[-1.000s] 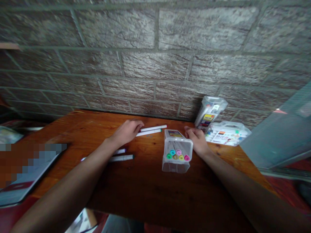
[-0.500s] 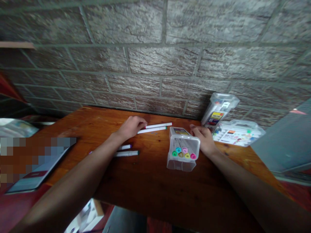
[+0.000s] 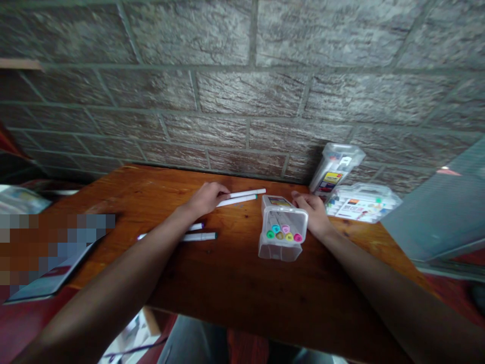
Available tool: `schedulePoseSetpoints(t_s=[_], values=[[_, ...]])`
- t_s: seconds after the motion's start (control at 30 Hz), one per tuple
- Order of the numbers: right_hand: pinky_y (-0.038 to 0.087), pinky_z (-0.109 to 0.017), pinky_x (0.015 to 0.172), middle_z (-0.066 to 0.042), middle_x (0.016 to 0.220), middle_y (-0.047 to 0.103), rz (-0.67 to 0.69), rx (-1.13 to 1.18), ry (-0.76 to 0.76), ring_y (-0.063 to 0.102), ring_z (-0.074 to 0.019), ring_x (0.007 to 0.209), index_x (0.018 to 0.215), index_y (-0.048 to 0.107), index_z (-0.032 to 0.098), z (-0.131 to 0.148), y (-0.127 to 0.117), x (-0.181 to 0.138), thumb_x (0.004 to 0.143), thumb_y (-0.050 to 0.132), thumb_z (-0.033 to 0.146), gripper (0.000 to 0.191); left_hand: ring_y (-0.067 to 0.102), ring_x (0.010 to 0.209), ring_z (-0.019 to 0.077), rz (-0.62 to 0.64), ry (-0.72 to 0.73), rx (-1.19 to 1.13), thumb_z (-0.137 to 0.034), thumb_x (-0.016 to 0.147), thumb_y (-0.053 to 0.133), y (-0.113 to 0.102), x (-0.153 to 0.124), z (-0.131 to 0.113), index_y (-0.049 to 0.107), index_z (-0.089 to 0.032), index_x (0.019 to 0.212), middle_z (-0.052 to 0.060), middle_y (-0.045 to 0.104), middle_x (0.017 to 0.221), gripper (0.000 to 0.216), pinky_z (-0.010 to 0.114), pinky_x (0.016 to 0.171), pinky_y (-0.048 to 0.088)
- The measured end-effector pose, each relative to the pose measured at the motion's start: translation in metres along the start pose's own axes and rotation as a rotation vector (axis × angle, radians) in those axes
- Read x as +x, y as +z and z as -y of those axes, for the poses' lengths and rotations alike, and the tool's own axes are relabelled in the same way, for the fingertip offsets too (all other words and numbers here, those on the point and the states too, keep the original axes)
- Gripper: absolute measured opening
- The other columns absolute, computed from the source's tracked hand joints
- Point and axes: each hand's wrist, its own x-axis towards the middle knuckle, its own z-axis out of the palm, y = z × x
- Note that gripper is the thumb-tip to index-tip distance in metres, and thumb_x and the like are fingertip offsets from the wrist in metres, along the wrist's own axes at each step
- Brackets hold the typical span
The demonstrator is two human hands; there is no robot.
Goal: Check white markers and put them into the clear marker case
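Observation:
My left hand [image 3: 208,198] is closed, its fingertips pinching the near end of a white marker [image 3: 248,193] at the back of the table. Just in front of that lies a second white marker [image 3: 238,200] with a green end. Two more markers, one with a purple end [image 3: 197,227] and one with a dark teal end [image 3: 200,236], lie partly hidden by my left forearm. My right hand [image 3: 312,212] rests against the right side of a clear marker case [image 3: 282,200], fingers loosely stretched and partly hidden behind it. Several markers with coloured ends show inside its open mouth.
Behind my right hand, a tall clear case [image 3: 333,172] leans by the brick wall [image 3: 227,91]. A flat clear case with a handle [image 3: 364,202] stands beside it. A tablet-like screen [image 3: 56,278] is at the table's left edge. The wooden table's front edge [image 3: 197,316] lies near my legs.
The marker at my left fingertips showed a red far end before; that end now looks whitish. The view has shifted slightly. Both hands stay almost in place.

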Motion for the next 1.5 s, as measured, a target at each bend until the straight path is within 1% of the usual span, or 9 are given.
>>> schedulePoseSetpoints(t_s=[0.17,0.37,0.67,0.77,0.87,0.97,1.13,1.27,1.5], values=[[0.035,-0.031,0.048,-0.002,0.046,0.051,0.014,0.005,0.004,0.045,-0.0160,0.048,0.049,0.053,0.024,0.000,0.000,0.000,0.088,0.055,0.082,0.070,0.077,0.092,0.0265,-0.009,-0.017,0.000,-0.026,0.093,0.065,0.001,-0.001,-0.002,0.086,-0.023,0.092,0.009,0.085,0.098,0.021,0.030,0.080,0.051],[0.034,-0.030,0.047,-0.001,0.046,0.049,0.019,0.003,-0.006,0.044,-0.0156,0.048,0.048,0.051,0.024,0.001,-0.001,0.001,0.087,0.055,0.083,0.070,0.074,0.085,0.0264,-0.076,-0.057,-0.029,-0.019,0.091,0.064,-0.003,-0.003,-0.002,0.084,-0.023,0.088,0.009,0.083,0.090,0.021,0.032,0.077,0.049],[0.034,-0.030,0.044,-0.001,0.046,0.050,0.030,0.011,-0.002,0.044,-0.0155,0.047,0.048,0.054,0.024,0.002,-0.003,0.000,0.088,0.058,0.079,0.068,0.066,0.077,0.0244,-0.327,-0.107,-0.194,-0.029,0.092,0.065,-0.027,-0.003,-0.006,0.081,-0.021,0.093,0.007,0.077,0.085,0.018,0.034,0.075,0.046],[0.035,-0.030,0.044,-0.002,0.047,0.051,0.034,0.010,0.001,0.045,-0.0157,0.047,0.049,0.054,0.024,0.002,-0.003,0.000,0.087,0.058,0.080,0.068,0.065,0.078,0.0241,-0.409,-0.125,-0.296,-0.031,0.092,0.066,-0.028,-0.002,-0.008,0.079,-0.020,0.095,0.007,0.077,0.087,0.017,0.033,0.073,0.047],[0.034,-0.030,0.044,-0.002,0.046,0.050,0.036,0.009,0.000,0.044,-0.0156,0.047,0.048,0.052,0.025,0.002,-0.003,0.000,0.086,0.057,0.082,0.069,0.064,0.076,0.0223,-0.454,-0.120,-0.427,-0.032,0.090,0.069,-0.026,0.000,-0.010,0.077,-0.019,0.093,0.005,0.075,0.081,0.015,0.032,0.071,0.048],[0.034,-0.030,0.044,-0.001,0.046,0.050,0.036,0.007,-0.001,0.044,-0.0156,0.047,0.048,0.051,0.025,0.002,-0.003,0.000,0.086,0.058,0.082,0.069,0.065,0.073,0.0194,-0.465,-0.102,-0.588,-0.033,0.088,0.073,-0.024,0.001,-0.016,0.075,-0.017,0.092,0.004,0.072,0.076,0.017,0.030,0.070,0.050],[0.035,-0.030,0.045,-0.002,0.046,0.051,0.041,0.010,-0.001,0.045,-0.0158,0.047,0.049,0.052,0.024,0.004,-0.003,0.000,0.086,0.058,0.082,0.069,0.067,0.075,0.0164,-0.459,-0.076,-0.854,-0.042,0.083,0.081,-0.025,-0.001,-0.030,0.073,-0.015,0.095,0.007,0.076,0.088,0.030,0.027,0.068,0.054],[0.034,-0.031,0.044,-0.002,0.046,0.051,0.047,0.015,-0.008,0.045,-0.0157,0.047,0.049,0.051,0.024,0.004,-0.004,0.000,0.087,0.059,0.081,0.068,0.067,0.074,0.0144,-0.439,-0.069,-0.998,-0.048,0.078,0.087,-0.029,-0.003,-0.038,0.073,-0.015,0.094,0.007,0.076,0.089,0.039,0.024,0.066,0.055],[0.033,-0.031,0.043,-0.002,0.046,0.051,0.050,0.019,-0.003,0.044,-0.0153,0.046,0.049,0.051,0.024,0.004,-0.004,-0.001,0.086,0.060,0.081,0.069,0.064,0.070,0.0094,-0.355,-0.127,-1.325,-0.034,0.078,0.091,-0.037,-0.007,-0.050,0.072,-0.016,0.091,0.001,0.073,0.086,0.029,0.019,0.063,0.053]])
